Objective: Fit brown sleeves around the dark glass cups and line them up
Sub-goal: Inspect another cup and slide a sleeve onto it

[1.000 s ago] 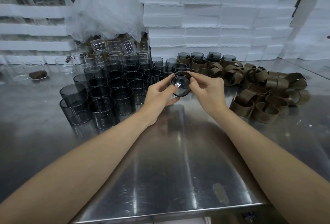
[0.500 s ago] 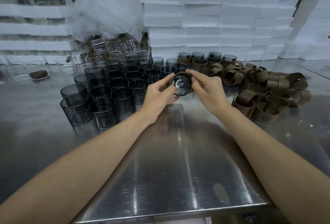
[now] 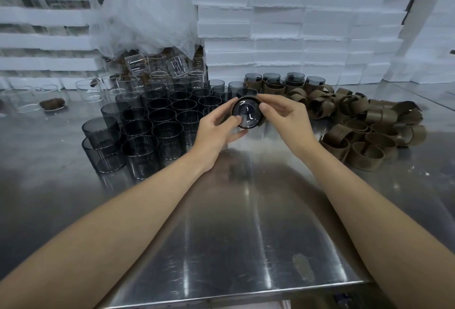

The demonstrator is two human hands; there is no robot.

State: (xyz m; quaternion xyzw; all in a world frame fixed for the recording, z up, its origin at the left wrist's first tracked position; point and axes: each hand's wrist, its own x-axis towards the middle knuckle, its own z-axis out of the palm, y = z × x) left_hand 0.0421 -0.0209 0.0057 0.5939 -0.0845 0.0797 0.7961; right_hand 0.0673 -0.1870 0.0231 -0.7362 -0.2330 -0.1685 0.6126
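Gripping one dark cup above table, tipped, base toward camera, brown sleeve wrapped round it. Left hand curled on cup's left side, thumb on base rim. Right hand pinching sleeve at right side and top. Left of left fingers: bare cups packed upright. Right of right fingers: loose sleeves heaped. Beyond fingertips: sleeved cups in row.

**One head-worn view, forward and down**

The wide-angle camera sits on the person's head, facing forward and down over the steel table. Forearms enter from the bottom corners. The left hand and right hand meet on a dark glass cup just above mid-view, close to the lens. White foam stacks close off the far top.
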